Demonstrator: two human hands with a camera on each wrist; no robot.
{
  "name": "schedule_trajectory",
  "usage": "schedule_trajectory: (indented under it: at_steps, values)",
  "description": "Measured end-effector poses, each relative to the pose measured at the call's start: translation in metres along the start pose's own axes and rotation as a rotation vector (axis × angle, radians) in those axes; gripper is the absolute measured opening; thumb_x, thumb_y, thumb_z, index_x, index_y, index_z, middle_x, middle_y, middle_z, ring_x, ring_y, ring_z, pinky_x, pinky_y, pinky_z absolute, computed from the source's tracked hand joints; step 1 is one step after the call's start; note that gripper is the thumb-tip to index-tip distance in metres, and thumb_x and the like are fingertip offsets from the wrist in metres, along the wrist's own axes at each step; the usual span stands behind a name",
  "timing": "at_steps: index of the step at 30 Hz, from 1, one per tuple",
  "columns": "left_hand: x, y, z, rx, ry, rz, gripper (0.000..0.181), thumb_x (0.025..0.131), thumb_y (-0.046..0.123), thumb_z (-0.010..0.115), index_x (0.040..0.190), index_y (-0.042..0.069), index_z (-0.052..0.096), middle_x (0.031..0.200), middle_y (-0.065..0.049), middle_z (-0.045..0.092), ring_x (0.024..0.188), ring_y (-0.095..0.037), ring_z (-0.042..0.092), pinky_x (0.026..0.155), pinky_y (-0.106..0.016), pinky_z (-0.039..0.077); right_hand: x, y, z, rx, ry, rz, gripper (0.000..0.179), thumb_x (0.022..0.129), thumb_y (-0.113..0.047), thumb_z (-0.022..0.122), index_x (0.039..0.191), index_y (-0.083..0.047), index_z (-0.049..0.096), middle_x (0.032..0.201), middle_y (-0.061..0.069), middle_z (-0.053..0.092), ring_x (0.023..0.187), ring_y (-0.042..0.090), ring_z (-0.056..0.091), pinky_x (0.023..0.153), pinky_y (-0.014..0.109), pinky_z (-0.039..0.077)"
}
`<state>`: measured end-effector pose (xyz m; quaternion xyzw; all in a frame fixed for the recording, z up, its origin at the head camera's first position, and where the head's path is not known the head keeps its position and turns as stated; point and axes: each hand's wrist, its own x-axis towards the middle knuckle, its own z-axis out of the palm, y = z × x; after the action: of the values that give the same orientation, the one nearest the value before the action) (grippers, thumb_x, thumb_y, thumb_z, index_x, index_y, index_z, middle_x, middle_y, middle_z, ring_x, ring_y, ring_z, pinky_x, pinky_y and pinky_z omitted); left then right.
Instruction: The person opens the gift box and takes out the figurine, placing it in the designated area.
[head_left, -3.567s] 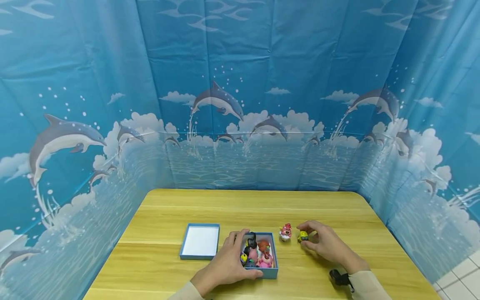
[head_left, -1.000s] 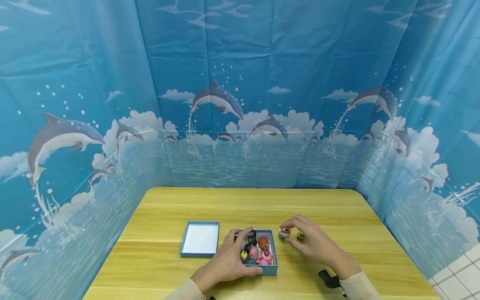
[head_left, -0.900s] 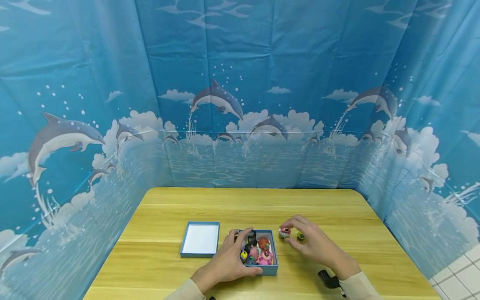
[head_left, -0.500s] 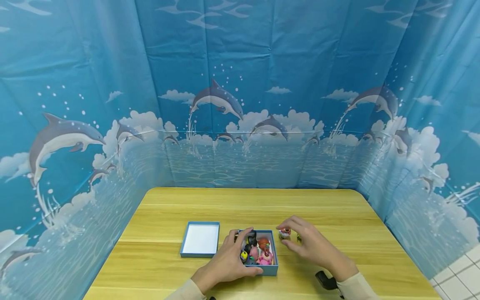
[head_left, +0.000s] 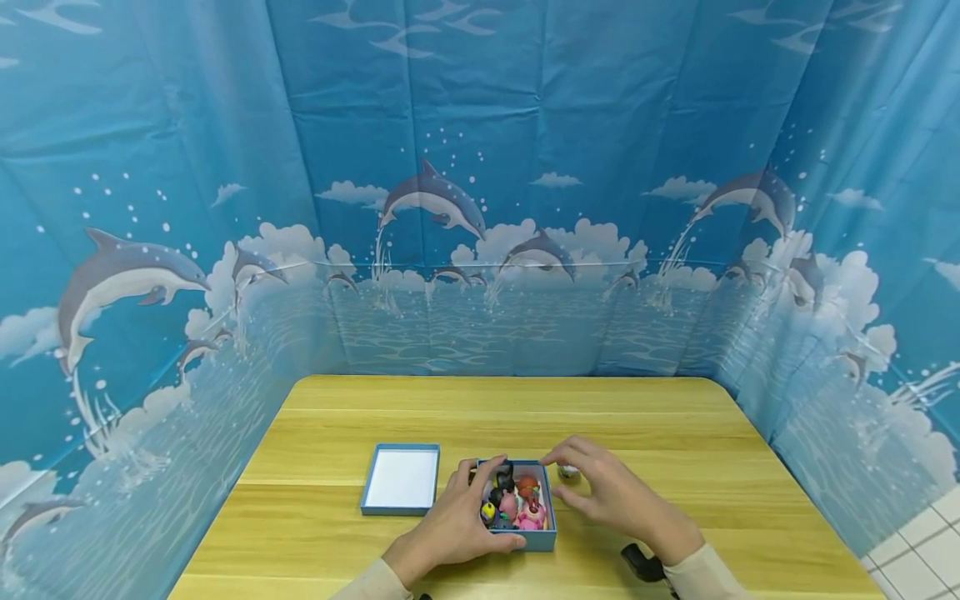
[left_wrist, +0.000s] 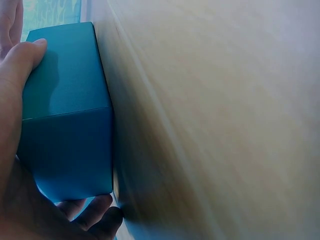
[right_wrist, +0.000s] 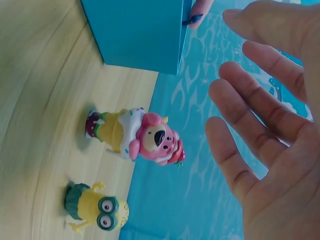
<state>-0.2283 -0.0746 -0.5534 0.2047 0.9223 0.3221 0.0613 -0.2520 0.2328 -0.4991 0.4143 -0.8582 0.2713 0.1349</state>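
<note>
My left hand (head_left: 457, 527) grips the blue box (head_left: 536, 542) from its left side, thumb on the near wall and fingers on the far wall. Several small toy figures (head_left: 531, 518) fill the box, among them pink, black and brown ones. My right hand (head_left: 622, 496) hangs over the box's right edge, fingers spread and nothing in them. Below it, a pink bear figurine (right_wrist: 155, 139) with a strawberry on its head stands on the table, beside a yellow Minion figurine (right_wrist: 92, 205). In the head view the hand covers the Minion and most of the bear.
The blue lid (head_left: 401, 510) lies left of the box, its white inside facing up. A wooden table (head_left: 480, 408) carries everything. A blue dolphin-print curtain (head_left: 480, 325) surrounds its far side and flanks. A black wrist device (head_left: 642, 563) sits under the right wrist.
My right hand has left the Minion, passed over the bear figurine and moved left to the box's right edge. Both figurines remain on the table. My left hand keeps its hold on the box.
</note>
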Motion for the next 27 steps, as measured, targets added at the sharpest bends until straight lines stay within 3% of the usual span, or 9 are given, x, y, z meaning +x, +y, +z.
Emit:
schedule_trajectory:
  at_steps: [5, 11, 15, 19, 27]
  values:
    - [0.0, -0.001, 0.0, -0.003, -0.013, -0.003, 0.121, 0.088, 0.082, 0.089, 0.185, 0.048, 0.024, 0.175, -0.022, 0.042, 0.148, -0.04, 0.06, 0.104, -0.067, 0.064, 0.004, -0.004, 0.003, 0.021, -0.056, 0.028, 0.042, 0.101, -0.007, 0.092, 0.138, -0.017, 0.078, 0.132, 0.001, 0.077, 0.114, 0.014, 0.076, 0.094, 0.039, 0.069]
    - [0.001, -0.001, -0.001, 0.001, -0.018, 0.0, 0.122, 0.089, 0.082, 0.088, 0.186, 0.045, 0.024, 0.176, -0.023, 0.041, 0.147, -0.04, 0.059, 0.102, -0.066, 0.064, 0.007, -0.007, 0.007, 0.032, -0.1, 0.056, 0.046, 0.103, -0.015, 0.092, 0.143, -0.027, 0.074, 0.137, -0.001, 0.077, 0.122, 0.022, 0.077, 0.103, 0.046, 0.068]
    - [0.001, -0.001, -0.001, 0.007, -0.02, -0.001, 0.122, 0.09, 0.083, 0.087, 0.186, 0.045, 0.024, 0.176, -0.023, 0.04, 0.148, -0.041, 0.059, 0.103, -0.066, 0.064, 0.011, -0.01, 0.008, 0.027, -0.14, 0.069, 0.043, 0.105, -0.018, 0.091, 0.144, -0.024, 0.075, 0.138, -0.001, 0.078, 0.123, 0.023, 0.078, 0.105, 0.048, 0.067]
    - [0.001, -0.001, -0.001, 0.007, -0.028, -0.003, 0.12, 0.09, 0.083, 0.086, 0.186, 0.048, 0.023, 0.18, -0.025, 0.037, 0.155, -0.046, 0.056, 0.104, -0.07, 0.063, 0.016, -0.014, 0.009, 0.036, -0.189, 0.08, 0.039, 0.106, -0.021, 0.09, 0.143, -0.018, 0.077, 0.138, 0.001, 0.079, 0.124, 0.025, 0.078, 0.105, 0.048, 0.067]
    - [0.001, -0.001, -0.002, 0.002, -0.029, -0.002, 0.119, 0.09, 0.082, 0.087, 0.185, 0.052, 0.022, 0.181, -0.027, 0.036, 0.157, -0.048, 0.055, 0.105, -0.072, 0.063, 0.023, -0.019, 0.009, 0.056, -0.249, 0.084, 0.034, 0.109, -0.027, 0.087, 0.141, -0.018, 0.079, 0.134, 0.002, 0.079, 0.12, 0.023, 0.077, 0.101, 0.042, 0.066]
